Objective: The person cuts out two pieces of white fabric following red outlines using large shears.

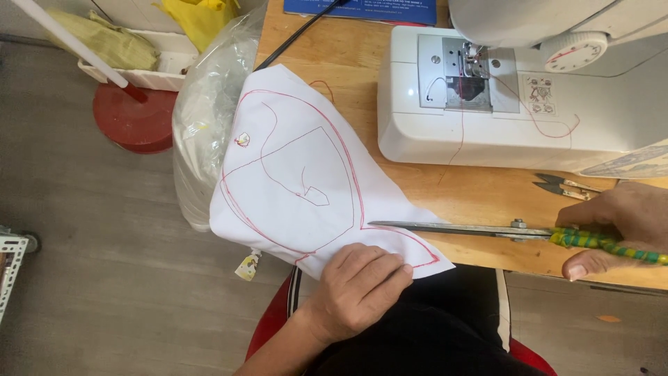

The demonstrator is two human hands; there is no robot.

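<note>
Grey floor below, with a wooden table [480,195] carrying a white sewing machine [487,104] threaded in red. Just in front of the machine lies a white cloth piece [292,174] marked with red curved lines, its left part hanging past the table edge. Left hand [362,282], fingers curled, presses flat on the cloth's near edge, pinning it. Right hand [612,226], in front of the machine's right end, closed around the green-and-yellow wrapped handles of long scissors [473,228]; blades look nearly shut, tips touching the cloth's near right corner beside a red line. Small thread snips [563,185] rest between the machine and the right hand. Left of the machine, off the table: clear plastic bag [205,104], red stool [132,118], white basket [156,59].
</note>
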